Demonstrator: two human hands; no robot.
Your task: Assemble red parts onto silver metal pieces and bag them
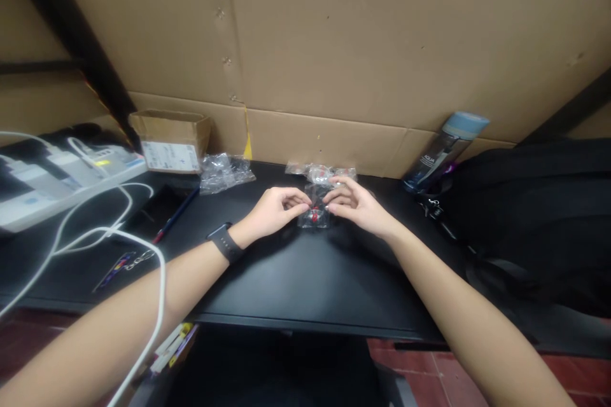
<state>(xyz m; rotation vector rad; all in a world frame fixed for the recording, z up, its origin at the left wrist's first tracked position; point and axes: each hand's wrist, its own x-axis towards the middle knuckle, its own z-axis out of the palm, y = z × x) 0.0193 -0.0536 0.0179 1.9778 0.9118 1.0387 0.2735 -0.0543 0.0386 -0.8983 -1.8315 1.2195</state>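
Observation:
Both of my hands meet over a small clear plastic bag (316, 211) with a red piece inside, lying on the black table (296, 280). My left hand (275, 208), with a dark watch on its wrist, pinches the bag's left edge with closed fingers. My right hand (356, 203) pinches the bag's right edge the same way. Just behind them lie other small clear bags (321, 172).
A crumpled clear bag (224, 172) and a small cardboard box (170, 140) sit at the back left. A power strip (57, 172) with white cables is far left. A water bottle (443, 151) and a black backpack (534, 216) are on the right. Cardboard lines the wall.

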